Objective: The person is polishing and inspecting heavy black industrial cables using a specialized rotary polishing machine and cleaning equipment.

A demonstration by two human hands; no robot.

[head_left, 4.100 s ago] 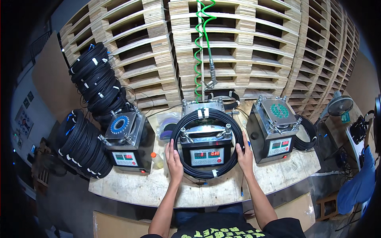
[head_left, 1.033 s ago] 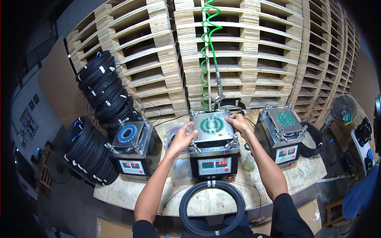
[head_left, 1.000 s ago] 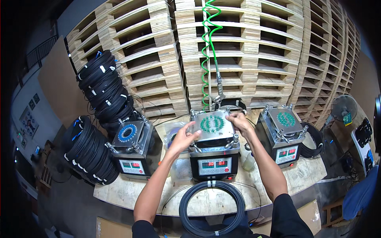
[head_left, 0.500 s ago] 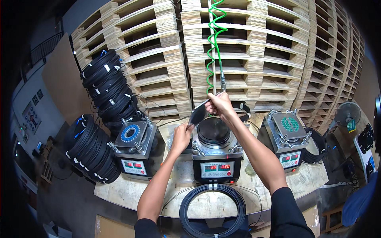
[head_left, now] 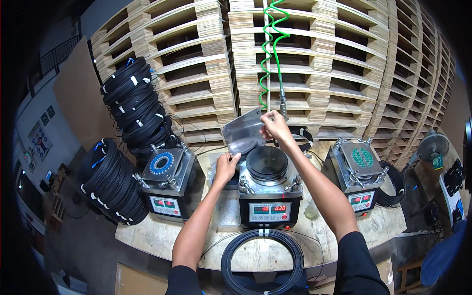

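A square, shiny metal plate (head_left: 242, 133) is held up and tilted above the middle machine's back left. My left hand (head_left: 225, 168) is closed on its lower edge, thumb on the near side. My right hand (head_left: 275, 127) is at the plate's right edge, fingers curled and pinched there; the fingertips are slightly blurred. Below the hands stands the middle polishing machine (head_left: 269, 212), a black box with red lit digits. On its top is a round dark disc (head_left: 267, 163), uncovered, with metal clamp posts at the corners of the metal top.
A similar machine (head_left: 166, 202) with a blue-ringed plate stands left, another (head_left: 362, 196) with green-dotted plate right. A black cable coil (head_left: 227, 255) lies at the bench's front. Cable stacks (head_left: 110, 187) rise at left. A green coiled air hose (head_left: 278, 54) hangs before wooden pallets (head_left: 196, 64).
The plate has turned from nearly edge-on to showing its broad face, and now leans up and left. The right hand has shifted slightly down its edge; the view has moved a little.
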